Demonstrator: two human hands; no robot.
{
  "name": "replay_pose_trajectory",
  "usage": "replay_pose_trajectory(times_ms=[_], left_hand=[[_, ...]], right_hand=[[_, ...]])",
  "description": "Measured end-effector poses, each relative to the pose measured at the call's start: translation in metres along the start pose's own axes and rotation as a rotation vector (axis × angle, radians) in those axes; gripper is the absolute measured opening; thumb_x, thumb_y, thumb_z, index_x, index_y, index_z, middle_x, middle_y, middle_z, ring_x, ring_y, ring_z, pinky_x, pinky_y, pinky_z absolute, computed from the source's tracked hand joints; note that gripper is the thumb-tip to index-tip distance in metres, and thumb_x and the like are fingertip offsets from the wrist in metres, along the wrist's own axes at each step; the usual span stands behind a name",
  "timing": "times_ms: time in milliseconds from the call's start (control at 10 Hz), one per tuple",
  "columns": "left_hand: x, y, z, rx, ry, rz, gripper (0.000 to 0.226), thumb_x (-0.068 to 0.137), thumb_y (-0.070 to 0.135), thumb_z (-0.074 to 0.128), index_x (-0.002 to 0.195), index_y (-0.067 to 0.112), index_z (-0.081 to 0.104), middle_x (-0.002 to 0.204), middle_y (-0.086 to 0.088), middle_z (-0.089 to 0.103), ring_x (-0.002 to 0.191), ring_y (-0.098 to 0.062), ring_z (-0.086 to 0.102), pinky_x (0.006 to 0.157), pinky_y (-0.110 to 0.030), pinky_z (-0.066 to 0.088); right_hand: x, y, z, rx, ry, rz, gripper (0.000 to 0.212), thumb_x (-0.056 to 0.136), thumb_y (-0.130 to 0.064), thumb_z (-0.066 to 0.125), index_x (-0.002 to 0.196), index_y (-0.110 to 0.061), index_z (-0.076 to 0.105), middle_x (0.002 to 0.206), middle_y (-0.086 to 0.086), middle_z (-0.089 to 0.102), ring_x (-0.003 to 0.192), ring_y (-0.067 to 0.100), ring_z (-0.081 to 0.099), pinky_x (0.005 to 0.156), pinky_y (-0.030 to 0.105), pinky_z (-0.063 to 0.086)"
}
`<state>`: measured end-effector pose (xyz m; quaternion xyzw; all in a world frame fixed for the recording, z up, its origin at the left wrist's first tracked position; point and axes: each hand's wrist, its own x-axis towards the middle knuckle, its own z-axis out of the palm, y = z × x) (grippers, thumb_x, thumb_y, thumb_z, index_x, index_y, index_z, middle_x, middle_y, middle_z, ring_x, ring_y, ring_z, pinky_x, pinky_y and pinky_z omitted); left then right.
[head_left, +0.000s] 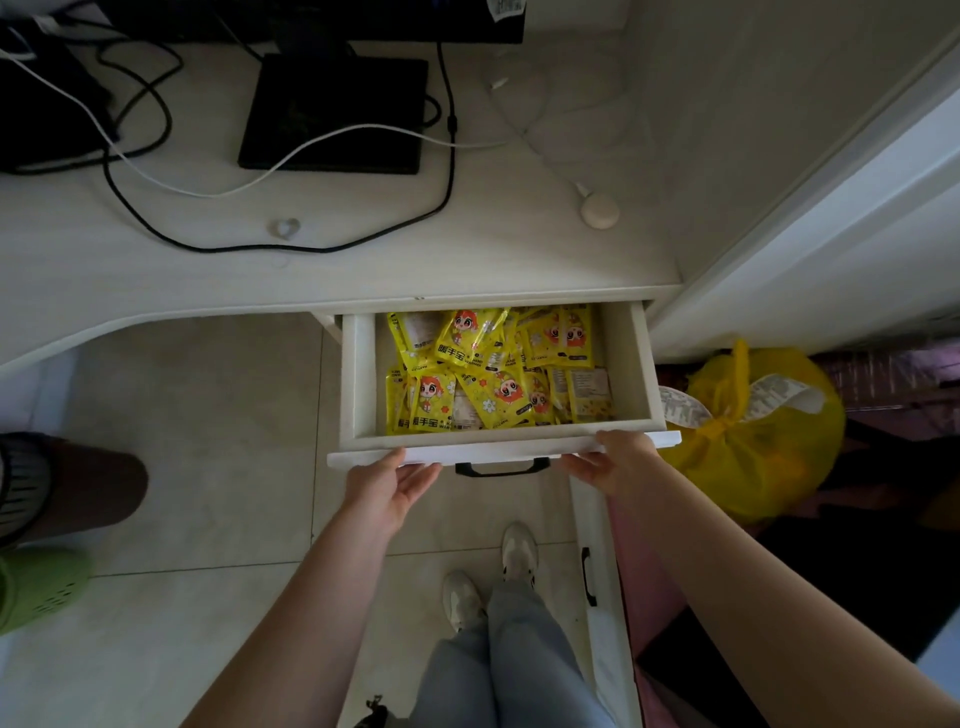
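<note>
A white desk drawer (631, 364) stands pulled out under the desk edge. It is full of several yellow hand-warmer packets (493, 369) printed with a cartoon face. My left hand (387, 491) touches the drawer's front panel left of the black handle (501, 466), fingers fairly straight. My right hand (618, 460) rests on the front panel right of the handle, thumb on the top edge and fingers under it. Neither hand holds the handle.
The white desk (363, 270) carries a black monitor base (332, 114), black and white cables and a small round white puck (600, 210). A tied yellow plastic bag (753, 431) sits on the floor at the right. Another person's leg and green shoe are at the left.
</note>
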<state>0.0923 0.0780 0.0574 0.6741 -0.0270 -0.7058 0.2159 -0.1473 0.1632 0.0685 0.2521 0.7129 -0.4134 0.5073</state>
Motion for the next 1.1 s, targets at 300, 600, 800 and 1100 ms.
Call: replay_pose_trajectory(times_ms=[300,600,800,1100], left_hand=[[0.032,0.050,0.051,-0.039,-0.012,0.089,0.009,0.096,0.004,0.052,0.101,-0.003,0.053,0.109,-0.030,0.061,0.100,-0.043,0.064,0.080,-0.045,0.058],[0.057,0.086,0.090,-0.069,-0.041,0.175,0.010,0.095,-0.001,0.051,0.104,-0.007,0.051,0.117,-0.030,0.058,0.084,-0.035,0.067,0.080,-0.040,0.055],[0.057,0.089,0.106,-0.029,-0.101,0.247,0.064,0.091,-0.008,0.053,0.146,0.000,0.023,0.132,-0.020,0.051,0.088,-0.030,0.071,0.071,-0.037,0.060],[0.047,0.085,0.094,0.198,-0.083,0.291,0.068,0.091,0.004,0.058,0.148,0.021,0.025,0.124,-0.010,0.060,0.093,-0.031,0.070,0.082,-0.040,0.057]], right_hand=[[0.031,-0.059,0.027,0.055,-0.192,-0.047,0.012,0.094,-0.002,0.054,0.102,0.000,0.045,0.111,0.029,0.055,0.085,0.041,0.065,0.044,0.045,0.057],[0.049,-0.105,0.047,0.042,-0.288,-0.097,0.005,0.093,0.006,0.049,0.090,0.003,0.051,0.086,0.020,0.060,0.074,0.028,0.065,0.059,0.045,0.058],[0.052,-0.124,0.055,-0.020,-0.335,-0.103,0.014,0.086,0.018,0.049,0.085,0.005,0.054,0.087,0.018,0.061,0.078,0.025,0.066,0.053,0.037,0.061],[0.037,-0.114,0.058,0.039,-0.299,-0.197,0.041,0.087,0.011,0.053,0.125,-0.003,0.048,0.117,0.019,0.058,0.113,0.034,0.061,0.089,0.042,0.051]])
